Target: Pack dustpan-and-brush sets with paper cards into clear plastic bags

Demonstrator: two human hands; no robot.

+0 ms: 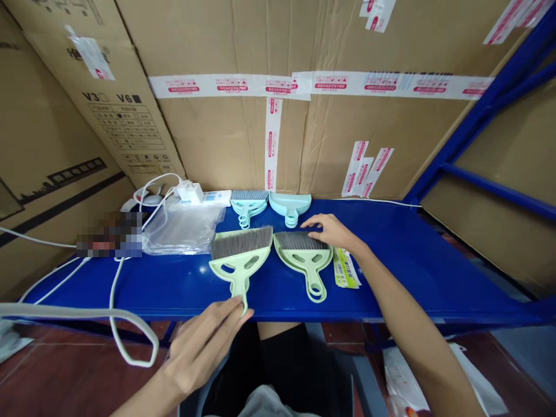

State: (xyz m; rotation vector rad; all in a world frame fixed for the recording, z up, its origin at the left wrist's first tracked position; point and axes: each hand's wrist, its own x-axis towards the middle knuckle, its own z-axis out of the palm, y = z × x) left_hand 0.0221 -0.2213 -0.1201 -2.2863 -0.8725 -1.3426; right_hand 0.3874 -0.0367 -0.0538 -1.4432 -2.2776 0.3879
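With its fingers pinched round the handle end, my left hand (212, 336) holds a light green hand brush (241, 258) with grey bristles, which seems to lie over a matching green dustpan. To its right a second green brush (304, 255) rests in a green dustpan (284, 267) on the blue table. My right hand (332, 231) is above the far right corner of that set, fingers apart and curved, holding nothing that I can see. Behind stand light blue brushes (248, 205) and stacked light blue dustpans (290, 205). A green and white label card (346, 269) lies beside the right set.
Clear plastic bags (182, 226) lie on the left of the blue table (391, 255), near a white charger (190, 191) and loose white cables (130, 315). Taped cardboard (217, 133) walls the back. A blue metal frame (460, 133) rises at the right.
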